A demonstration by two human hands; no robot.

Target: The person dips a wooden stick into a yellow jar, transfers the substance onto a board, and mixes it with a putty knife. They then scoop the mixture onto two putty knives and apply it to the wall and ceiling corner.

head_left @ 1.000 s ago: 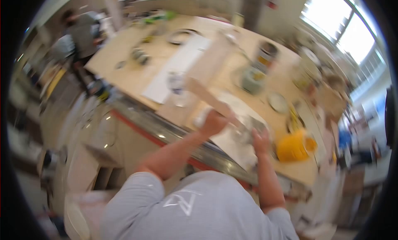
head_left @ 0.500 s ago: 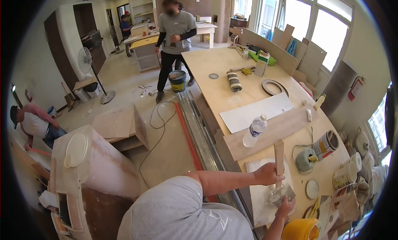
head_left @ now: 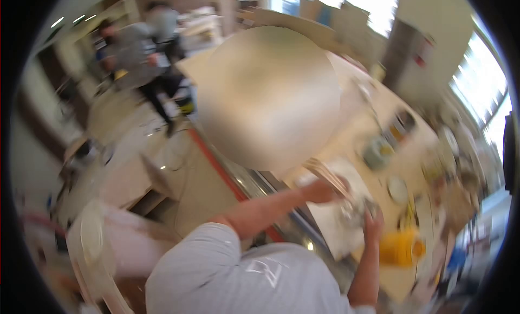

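Observation:
My left hand (head_left: 324,190) is closed round a flat wooden strip (head_left: 324,172), which leans up and to the left from my fist. A grey metal scraper blade (head_left: 353,210), smeared by motion, is close to the strip's lower end. My right hand (head_left: 373,219) is closed on the scraper. Both hands are over a pale, stained board (head_left: 333,235) on the wooden table (head_left: 414,170). To the right of my right hand lies a yellow container (head_left: 396,248).
A green-grey pot (head_left: 377,153) and an open can (head_left: 401,124) stand beyond my hands. A round lid (head_left: 397,189) lies near them. Other people (head_left: 134,53) are at the upper left. Metal profiles (head_left: 244,178) run along the table's left side. A large round blur hides part of the tabletop.
The view has turned and blurred. The wooden strip has tipped from upright to leaning left, still in my left hand. The people at the upper left appear closer together.

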